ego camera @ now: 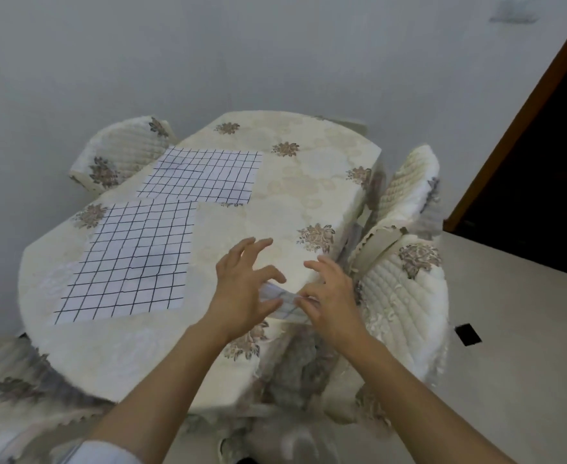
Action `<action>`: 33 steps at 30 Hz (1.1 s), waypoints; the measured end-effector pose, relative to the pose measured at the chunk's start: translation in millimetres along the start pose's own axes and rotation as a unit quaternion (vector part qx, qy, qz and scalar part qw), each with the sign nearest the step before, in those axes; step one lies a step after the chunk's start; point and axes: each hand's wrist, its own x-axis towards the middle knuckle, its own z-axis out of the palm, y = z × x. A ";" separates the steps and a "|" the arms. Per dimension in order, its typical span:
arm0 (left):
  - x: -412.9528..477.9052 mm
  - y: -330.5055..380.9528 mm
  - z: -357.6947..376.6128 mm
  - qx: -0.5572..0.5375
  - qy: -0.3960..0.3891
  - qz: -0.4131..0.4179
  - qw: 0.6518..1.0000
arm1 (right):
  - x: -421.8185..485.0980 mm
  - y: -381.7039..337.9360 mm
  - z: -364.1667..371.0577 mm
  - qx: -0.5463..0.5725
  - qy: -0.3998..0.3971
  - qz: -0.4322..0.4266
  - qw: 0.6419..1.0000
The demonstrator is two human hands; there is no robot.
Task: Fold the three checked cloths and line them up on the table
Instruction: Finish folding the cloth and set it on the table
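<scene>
Step in hand: I judge that I am folding the first of the three, a small white cloth with thin dark checks (283,301). It is gathered into a narrow piece between my two hands.
Where it is: at the near right edge of the oval table under a cream flowered tablecloth (308,182), partly over the rim.
Other two cloths: the nearer large white checked cloth (131,259) and the farther large white checked cloth (205,175) lie spread open and flat on the left half of the table, just apart from each other, neither one folded.
Left hand (245,286): palm down, with the upper fingers spread and bent like a claw above the tabletop. The thumb and forefinger bracket the left end of the small cloth, but blur hides whether I pinch it or only touch it.
Right hand (330,296): palm down, fingers curled in, and it seems to me pinched narrowly on the right end of the small cloth.
Arms: both forearms reach forward and converge on that one spot.
Next move calls for: squaring the edges, pressing the fold flat and setting it on bare tablecloth to start the row. I would then reach left for the nearer open cloth.
Risk: so close to the rim, the small cloth could slip off.
</scene>
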 end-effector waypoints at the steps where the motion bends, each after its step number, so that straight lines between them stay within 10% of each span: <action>1: -2.4 7.2 1.4 -0.003 0.003 0.011 1.000 | -5.7 1.8 -7.7 0.002 0.002 -0.004 1.000; 33: 208.0 245.1 103.1 -0.092 0.000 0.088 0.992 | -22.4 254.0 -273.6 0.029 0.109 0.066 0.991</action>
